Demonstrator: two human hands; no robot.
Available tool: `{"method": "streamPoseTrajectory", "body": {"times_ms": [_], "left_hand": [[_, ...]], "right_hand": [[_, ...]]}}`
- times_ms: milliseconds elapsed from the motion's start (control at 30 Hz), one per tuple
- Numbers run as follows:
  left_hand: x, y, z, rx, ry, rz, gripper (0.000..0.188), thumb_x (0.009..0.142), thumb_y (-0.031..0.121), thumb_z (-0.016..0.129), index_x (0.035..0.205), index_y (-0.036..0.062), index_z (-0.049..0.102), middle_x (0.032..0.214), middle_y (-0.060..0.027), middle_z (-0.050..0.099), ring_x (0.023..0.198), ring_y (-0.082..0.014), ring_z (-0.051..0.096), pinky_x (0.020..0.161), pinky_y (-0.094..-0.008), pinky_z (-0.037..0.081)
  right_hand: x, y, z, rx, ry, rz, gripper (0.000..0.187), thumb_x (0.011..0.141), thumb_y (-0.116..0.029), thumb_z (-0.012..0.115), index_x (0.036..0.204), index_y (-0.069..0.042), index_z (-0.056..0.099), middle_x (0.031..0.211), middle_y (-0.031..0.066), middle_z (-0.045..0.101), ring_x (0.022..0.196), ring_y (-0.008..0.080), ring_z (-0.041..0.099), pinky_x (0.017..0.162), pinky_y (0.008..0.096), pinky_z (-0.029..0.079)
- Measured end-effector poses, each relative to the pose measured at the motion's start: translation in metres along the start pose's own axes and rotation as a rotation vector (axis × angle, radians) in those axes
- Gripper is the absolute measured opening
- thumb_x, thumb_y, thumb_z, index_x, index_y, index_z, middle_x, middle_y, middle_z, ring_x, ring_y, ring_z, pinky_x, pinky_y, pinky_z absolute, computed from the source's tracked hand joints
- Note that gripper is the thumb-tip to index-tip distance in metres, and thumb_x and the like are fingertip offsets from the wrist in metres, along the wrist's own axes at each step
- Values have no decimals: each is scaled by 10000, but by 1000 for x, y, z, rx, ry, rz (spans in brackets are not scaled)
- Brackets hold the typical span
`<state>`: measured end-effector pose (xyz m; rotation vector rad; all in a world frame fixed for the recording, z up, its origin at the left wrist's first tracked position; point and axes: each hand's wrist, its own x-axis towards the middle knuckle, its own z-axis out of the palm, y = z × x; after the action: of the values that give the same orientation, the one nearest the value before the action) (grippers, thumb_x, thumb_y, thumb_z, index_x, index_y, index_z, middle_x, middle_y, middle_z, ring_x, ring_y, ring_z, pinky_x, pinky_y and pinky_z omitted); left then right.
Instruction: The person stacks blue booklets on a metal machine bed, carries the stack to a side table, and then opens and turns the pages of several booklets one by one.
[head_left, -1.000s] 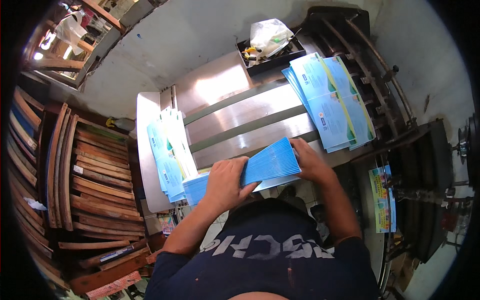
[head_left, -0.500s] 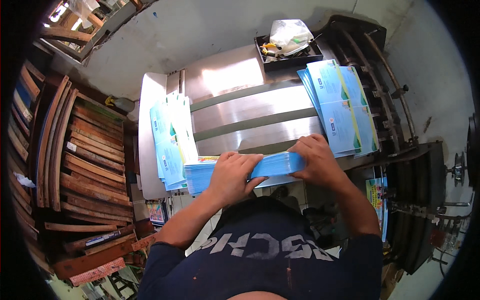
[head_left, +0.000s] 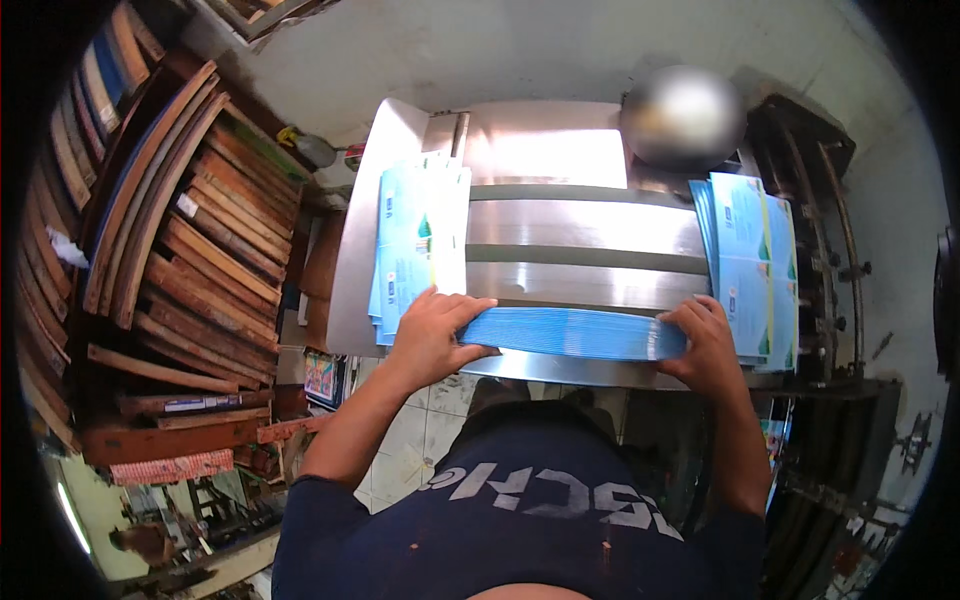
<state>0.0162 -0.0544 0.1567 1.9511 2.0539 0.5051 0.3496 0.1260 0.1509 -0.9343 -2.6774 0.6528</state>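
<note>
Holding blue sheet stack [head_left: 575, 333] at edge of metal table [head_left: 590, 222], gripped at nine o'clock by left hand [head_left: 432, 338], three by right hand [head_left: 706, 345], likely keeping sheets flush. Beyond, perhaps parted for reach: left pile [head_left: 402, 250], ten; right pile [head_left: 748, 270], two.

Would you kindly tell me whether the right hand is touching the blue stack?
Touching: the head view shows the right hand gripping the right end of the blue stack.
</note>
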Motion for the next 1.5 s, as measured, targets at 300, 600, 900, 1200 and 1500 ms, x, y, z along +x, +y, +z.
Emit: {"method": "streamPoseTrajectory", "body": {"times_ms": [300,600,900,1200,1500], "left_hand": [[-35,-50,53,-848,83,-273,996,711,168,849,1521,62,279,1417,-179,490,1273,-268,504,1085,-382,387],[-39,-22,83,-1247,218,-289,1215,684,-59,818,1575,114,12,1556,-152,279,1341,-271,435,1057,-397,445],[-29,-28,82,-1108,173,-344,800,657,-14,855,1340,61,445,1220,-86,571,1077,-207,602,876,-325,560],[-37,-36,93,-1114,193,-450,720,690,-22,845,1300,39,467,1133,-72,612,1032,-182,607,888,-328,530],[-39,-39,100,-1042,234,-412,623,755,-28,811,1272,38,468,1114,-66,614,1011,-178,603,914,-331,499]], "right_hand": [[-37,14,36,831,146,277,1010,599,-110,866,1479,-58,373,1444,197,472,1363,345,436,1175,437,264],[-38,17,78,905,231,79,1219,625,-112,863,1569,-30,98,1635,193,125,1509,292,152,1203,399,182],[-59,-5,53,318,300,91,1113,712,-401,846,1567,-133,187,1625,156,179,1502,316,185,1195,524,195],[-62,-21,46,-155,218,109,906,739,-413,816,1478,-115,385,1590,123,270,1490,297,218,1174,580,207],[-61,-33,35,-151,269,71,769,723,-349,835,1333,-39,484,1313,136,468,1272,305,427,1107,517,289]]}}
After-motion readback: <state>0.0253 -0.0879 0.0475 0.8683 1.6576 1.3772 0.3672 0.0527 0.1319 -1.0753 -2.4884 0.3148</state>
